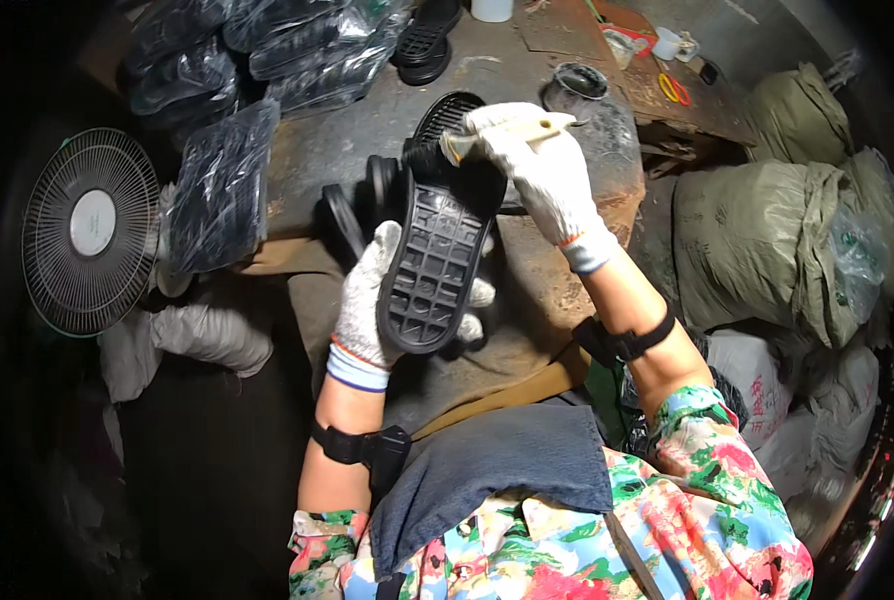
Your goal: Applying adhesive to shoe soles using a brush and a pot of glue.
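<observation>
My left hand (pixel 365 295), in a whitish work glove, is closed around the lower part of a black shoe sole (pixel 433 255). The sole is tilted up, and its hollow grid side faces me. In my right hand (pixel 547 175), also gloved, is a paintbrush (pixel 537 127) with a pale handle. Its bristle end is at the upper end of the sole; whether it touches is hard to see. Further black soles stand on edge (pixel 342 220) just left of the held one, and another gridded sole (pixel 452 110) lies behind it.
A dark-stained cup (pixel 575 85) stands on the worn table (pixel 367 140), right of the brush. Plastic-wrapped black soles (pixel 307 55) are piled at the far left, above a fan (pixel 92 222). Yellow-handled scissors (pixel 673 90) lie at the back right. Stuffed green sacks (pixel 757 240) stand at right.
</observation>
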